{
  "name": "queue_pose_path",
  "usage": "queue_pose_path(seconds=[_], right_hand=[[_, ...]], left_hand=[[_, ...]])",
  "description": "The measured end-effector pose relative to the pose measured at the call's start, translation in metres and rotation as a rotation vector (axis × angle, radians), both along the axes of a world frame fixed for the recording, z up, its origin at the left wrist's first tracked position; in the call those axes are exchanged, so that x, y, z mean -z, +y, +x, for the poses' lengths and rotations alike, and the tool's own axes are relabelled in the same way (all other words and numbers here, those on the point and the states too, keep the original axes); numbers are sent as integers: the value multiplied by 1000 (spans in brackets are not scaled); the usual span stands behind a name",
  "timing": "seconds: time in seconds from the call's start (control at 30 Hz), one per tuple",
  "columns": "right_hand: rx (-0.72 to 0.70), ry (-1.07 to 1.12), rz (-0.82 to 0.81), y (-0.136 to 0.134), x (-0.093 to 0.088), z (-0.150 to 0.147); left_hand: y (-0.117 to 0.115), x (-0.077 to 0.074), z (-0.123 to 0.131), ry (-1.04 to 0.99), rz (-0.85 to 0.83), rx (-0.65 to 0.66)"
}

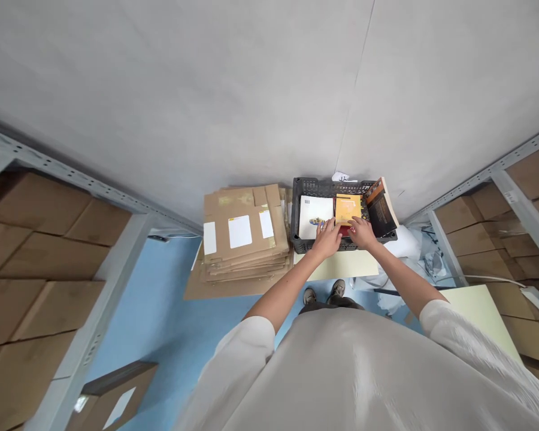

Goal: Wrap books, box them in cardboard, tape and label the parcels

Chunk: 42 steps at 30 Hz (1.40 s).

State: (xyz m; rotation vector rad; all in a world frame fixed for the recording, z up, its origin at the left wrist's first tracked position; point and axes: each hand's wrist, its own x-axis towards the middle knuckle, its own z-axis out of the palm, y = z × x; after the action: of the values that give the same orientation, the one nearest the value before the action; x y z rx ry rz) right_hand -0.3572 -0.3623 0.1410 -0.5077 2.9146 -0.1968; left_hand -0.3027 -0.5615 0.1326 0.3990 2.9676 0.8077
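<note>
A black plastic crate point(313, 187) of books stands before me against the wall. In it, a white book with a blue and yellow picture point(312, 209) lies at the left. A small yellow book point(348, 206) lies in the middle, partly over a red book point(345, 231). A dark book with an orange top point(381, 209) leans upright at the right end. My left hand point(327, 239) rests at the yellow book's near left corner, fingers stretched and apart over the white book's edge. My right hand point(362, 233) touches the near right corner, fingers extended over the red book.
Flattened cardboard boxes with white labels point(240, 230) are stacked left of the crate on a table. Shelves of brown cartons point(40, 209) rise at left, with more cartons point(480, 233) at right. Clear plastic wrap point(424, 257) lies by the table. A carton point(117, 392) stands on the blue floor.
</note>
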Motion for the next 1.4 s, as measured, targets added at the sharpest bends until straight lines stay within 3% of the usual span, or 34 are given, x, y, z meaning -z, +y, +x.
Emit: queue_pose_path(seconds=[0.17,0.37,0.67,0.93,1.1,1.23,1.4], right_hand=[[-28,-47,108,0,13,-29],[-103,-49,127,1,21,-45],[-199,-116,173,-6,3,-46],[-217,-11,103,-13,-32,-20],[-208,169,-12,-5,-44,9],[-136,312,-62,17,-52,45],[-34,424,-78,56,-71,98]], left_hand=[[6,15,-29,-88,-28,3],[12,26,-52,-183,-77,-9],[16,27,-58,-198,-105,38],[-1,0,-50,-38,-86,-28],[-6,-18,-33,170,4,23],[6,-30,-15,350,78,129],[42,-52,8,461,120,284]])
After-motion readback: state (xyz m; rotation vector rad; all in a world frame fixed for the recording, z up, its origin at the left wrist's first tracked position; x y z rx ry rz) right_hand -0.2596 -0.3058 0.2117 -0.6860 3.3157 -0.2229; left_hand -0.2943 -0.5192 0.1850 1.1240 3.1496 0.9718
